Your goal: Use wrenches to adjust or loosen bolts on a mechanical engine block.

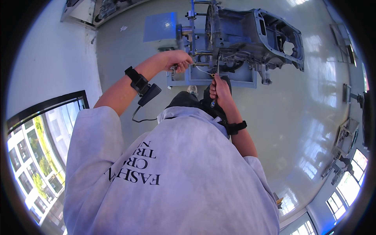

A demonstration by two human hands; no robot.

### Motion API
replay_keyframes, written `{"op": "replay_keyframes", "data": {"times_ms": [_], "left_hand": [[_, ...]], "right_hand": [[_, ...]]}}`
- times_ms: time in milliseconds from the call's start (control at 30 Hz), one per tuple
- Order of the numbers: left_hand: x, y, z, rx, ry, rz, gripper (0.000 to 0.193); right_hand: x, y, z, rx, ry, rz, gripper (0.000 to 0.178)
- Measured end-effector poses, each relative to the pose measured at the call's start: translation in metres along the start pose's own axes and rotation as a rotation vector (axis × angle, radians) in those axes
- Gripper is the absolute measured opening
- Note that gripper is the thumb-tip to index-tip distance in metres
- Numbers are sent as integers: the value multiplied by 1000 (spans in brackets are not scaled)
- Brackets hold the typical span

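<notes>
My left hand (178, 62) is closed beside the steel bars of a stand, left of an engine casing. From under its fingers pokes the silver end of a wrench (173, 71); the rest is hidden in the palm. My right hand (221, 92) is wrapped round a slim metal hand tool (218, 65). Its shaft points up at the casing's lower edge, and its butt shows below the fist. Whether the tip touches the casing I cannot tell. By the right thumb, a small brass-coloured ring (213, 75) sits at the end of a thin pale line running left.
The large grey metal casing (243, 33) is mounted on a stand with a light-blue base frame (250, 83). A blue-grey panel (159, 27) lies left of it. My shoe (192, 90) is near the base. A white wall (51, 51) rises at the left.
</notes>
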State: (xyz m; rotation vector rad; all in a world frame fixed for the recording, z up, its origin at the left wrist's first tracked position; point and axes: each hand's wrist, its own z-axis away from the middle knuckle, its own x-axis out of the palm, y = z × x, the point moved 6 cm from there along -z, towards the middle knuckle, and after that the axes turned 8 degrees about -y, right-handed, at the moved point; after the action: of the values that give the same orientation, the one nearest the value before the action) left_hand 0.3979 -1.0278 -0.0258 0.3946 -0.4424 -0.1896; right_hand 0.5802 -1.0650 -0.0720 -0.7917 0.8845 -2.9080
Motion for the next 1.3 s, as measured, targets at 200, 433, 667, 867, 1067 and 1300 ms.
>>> {"op": "replay_keyframes", "data": {"times_ms": [200, 433, 667, 867, 1067, 1300], "left_hand": [[1, 2, 1, -77, -44, 39, 22], [0, 15, 2, -142, 22, -169, 23], [-5, 14, 1, -226, -182, 91, 26], [20, 31, 20, -170, 168, -488, 24], [4, 23, 3, -81, 172, -399, 13], [6, 29, 4, -88, 299, -644, 17]], "right_hand": [[-11, -2, -1, -34, 49, 111, 36], [-11, -4, -1, -30, 70, 136, 36], [-11, -2, -1, -33, 57, 125, 36], [-11, 0, -4, -23, 46, 95, 35], [1, -1, -3, 0, -2, 57, 34], [8, -5, 2, 57, -6, -39, 32]]}}
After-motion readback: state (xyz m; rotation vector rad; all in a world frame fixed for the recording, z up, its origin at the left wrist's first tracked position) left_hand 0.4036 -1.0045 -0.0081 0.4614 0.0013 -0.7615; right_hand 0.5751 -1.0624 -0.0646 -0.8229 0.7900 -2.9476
